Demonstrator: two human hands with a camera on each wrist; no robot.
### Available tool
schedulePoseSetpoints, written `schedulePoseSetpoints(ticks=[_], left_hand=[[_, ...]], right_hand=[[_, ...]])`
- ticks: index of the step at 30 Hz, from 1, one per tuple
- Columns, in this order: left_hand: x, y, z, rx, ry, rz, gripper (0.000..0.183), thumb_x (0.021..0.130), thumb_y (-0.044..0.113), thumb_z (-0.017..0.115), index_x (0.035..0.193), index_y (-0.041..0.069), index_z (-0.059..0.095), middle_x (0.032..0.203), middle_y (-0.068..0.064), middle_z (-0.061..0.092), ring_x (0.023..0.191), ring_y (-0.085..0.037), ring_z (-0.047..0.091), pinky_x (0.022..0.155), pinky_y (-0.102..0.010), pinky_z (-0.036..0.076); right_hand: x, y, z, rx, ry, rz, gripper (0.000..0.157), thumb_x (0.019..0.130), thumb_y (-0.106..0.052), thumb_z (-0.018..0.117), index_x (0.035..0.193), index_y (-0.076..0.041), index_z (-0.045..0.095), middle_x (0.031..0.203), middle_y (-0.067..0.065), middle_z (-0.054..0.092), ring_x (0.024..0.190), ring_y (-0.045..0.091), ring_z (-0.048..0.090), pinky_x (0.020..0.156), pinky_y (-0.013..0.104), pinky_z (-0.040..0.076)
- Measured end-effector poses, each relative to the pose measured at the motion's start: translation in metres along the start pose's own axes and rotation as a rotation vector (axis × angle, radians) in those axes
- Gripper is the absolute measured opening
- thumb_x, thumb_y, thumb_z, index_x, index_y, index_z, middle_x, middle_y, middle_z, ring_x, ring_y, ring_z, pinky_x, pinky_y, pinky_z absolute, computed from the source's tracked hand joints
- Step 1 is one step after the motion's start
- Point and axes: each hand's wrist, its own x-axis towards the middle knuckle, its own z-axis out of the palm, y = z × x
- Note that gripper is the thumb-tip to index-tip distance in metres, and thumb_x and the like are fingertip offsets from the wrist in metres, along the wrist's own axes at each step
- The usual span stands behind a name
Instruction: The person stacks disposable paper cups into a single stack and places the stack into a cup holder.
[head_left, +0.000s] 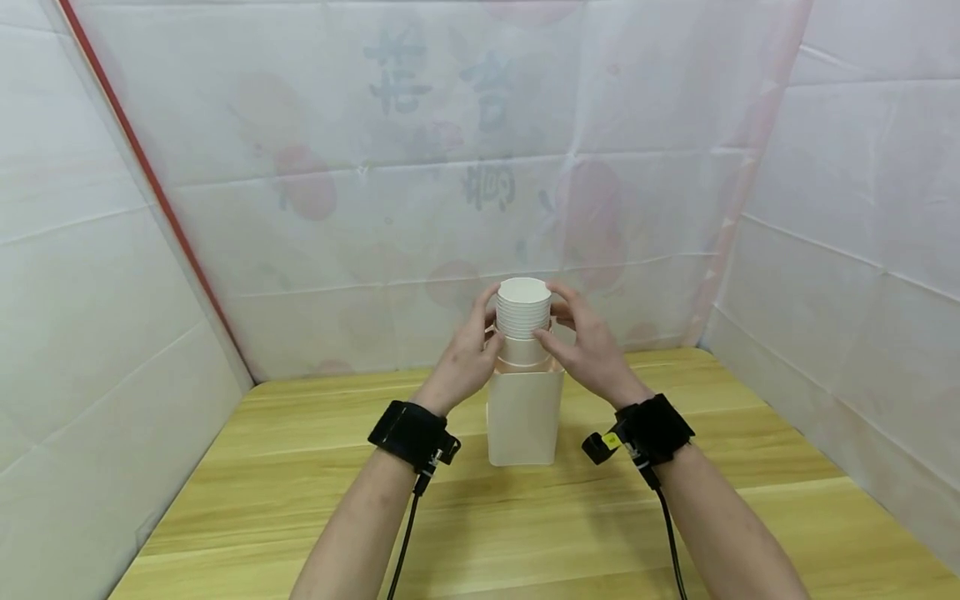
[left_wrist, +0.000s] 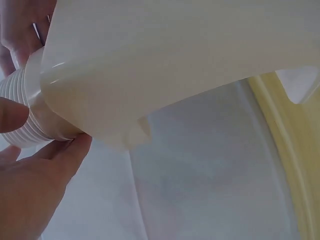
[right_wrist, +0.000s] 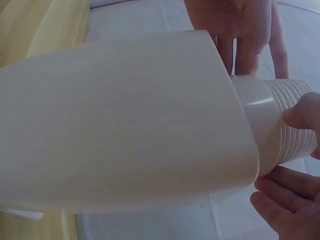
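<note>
A stack of white disposable cups [head_left: 523,315], rims upward, stands partly inside a tall cream bin [head_left: 523,421]. From the left side my left hand [head_left: 465,360] holds the stack, thumb in front near the ribbed rims and index finger up by the top rim. My right hand [head_left: 597,354] grips the same stack from the right, its thumb also in front. In the right wrist view the smooth lower wall of the cups [right_wrist: 260,122] comes out of the bin's mouth, the right-hand fingers close to its edge. The stack's bottom is hidden inside the bin.
The bin stands on a wood-grain table [head_left: 360,517]. White sheeting [head_left: 420,217] with faint red blotches and characters hangs behind, and more covers both sides. Black straps with small cameras sit on both wrists, with cables [head_left: 405,533] running back along the forearms.
</note>
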Motion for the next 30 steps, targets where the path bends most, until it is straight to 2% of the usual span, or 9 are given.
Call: schedulePoseSetpoints(ticks=[2, 7, 12, 15, 21, 26, 30], left_hand=[[0.0, -0.008, 0.002, 0.022, 0.006, 0.011, 0.065, 0.091, -0.007, 0.039, 0.144, 0.019, 0.012, 0.134, -0.02, 0.042, 0.12, -0.022, 0.041, 0.098, -0.042, 0.039], [-0.004, -0.012, 0.001, 0.127, 0.055, 0.019, 0.062, 0.09, -0.007, 0.036, 0.143, 0.02, 0.018, 0.135, -0.016, 0.042, 0.121, -0.017, 0.039, 0.098, -0.041, 0.039], [-0.008, -0.015, -0.001, 0.229, 0.093, 0.02, 0.067, 0.085, -0.012, 0.037, 0.141, 0.022, 0.025, 0.134, -0.016, 0.044, 0.119, -0.023, 0.042, 0.096, -0.044, 0.04], [-0.011, -0.018, -0.001, 0.287, 0.108, 0.05, 0.065, 0.084, -0.014, 0.039, 0.14, 0.019, 0.029, 0.132, -0.015, 0.047, 0.117, -0.025, 0.044, 0.097, -0.042, 0.04], [-0.017, -0.023, 0.002, 0.401, 0.129, 0.092, 0.065, 0.079, -0.015, 0.039, 0.138, 0.012, 0.034, 0.131, -0.012, 0.048, 0.12, -0.018, 0.04, 0.1, -0.035, 0.036], [-0.022, -0.027, 0.005, 0.436, 0.133, 0.1, 0.066, 0.078, -0.016, 0.04, 0.138, 0.011, 0.033, 0.13, -0.013, 0.048, 0.121, -0.016, 0.038, 0.1, -0.033, 0.036], [-0.023, -0.028, 0.006, 0.453, 0.137, 0.101, 0.068, 0.077, -0.016, 0.041, 0.139, 0.011, 0.032, 0.129, -0.013, 0.048, 0.121, -0.018, 0.039, 0.1, -0.034, 0.036]], right_hand=[[-0.002, 0.001, 0.0, 0.005, -0.009, 0.006, 0.059, 0.087, -0.005, 0.059, 0.137, -0.002, 0.028, 0.118, 0.023, 0.052, 0.111, 0.031, 0.047, 0.095, 0.053, 0.038], [-0.006, 0.002, 0.001, 0.021, -0.024, 0.008, 0.055, 0.088, 0.001, 0.051, 0.138, -0.001, 0.027, 0.125, 0.024, 0.046, 0.114, 0.033, 0.045, 0.095, 0.054, 0.038], [-0.009, 0.003, 0.002, 0.019, -0.017, 0.041, 0.055, 0.086, 0.008, 0.043, 0.138, -0.002, 0.03, 0.128, 0.023, 0.046, 0.115, 0.035, 0.043, 0.095, 0.053, 0.038], [-0.012, 0.014, 0.004, 0.014, -0.005, 0.07, 0.056, 0.085, 0.009, 0.042, 0.137, -0.006, 0.033, 0.128, 0.02, 0.047, 0.115, 0.034, 0.043, 0.094, 0.051, 0.039], [-0.019, 0.041, 0.011, -0.032, 0.026, 0.063, 0.054, 0.085, 0.009, 0.042, 0.135, -0.012, 0.041, 0.132, 0.01, 0.047, 0.116, 0.026, 0.044, 0.091, 0.045, 0.043], [-0.022, 0.046, 0.013, -0.069, 0.05, 0.03, 0.053, 0.083, 0.008, 0.041, 0.131, -0.012, 0.046, 0.132, 0.006, 0.048, 0.118, 0.018, 0.042, 0.088, 0.04, 0.046], [-0.022, 0.045, 0.013, -0.087, 0.058, 0.01, 0.052, 0.083, 0.008, 0.039, 0.131, -0.01, 0.046, 0.132, 0.007, 0.048, 0.118, 0.019, 0.043, 0.087, 0.041, 0.047]])
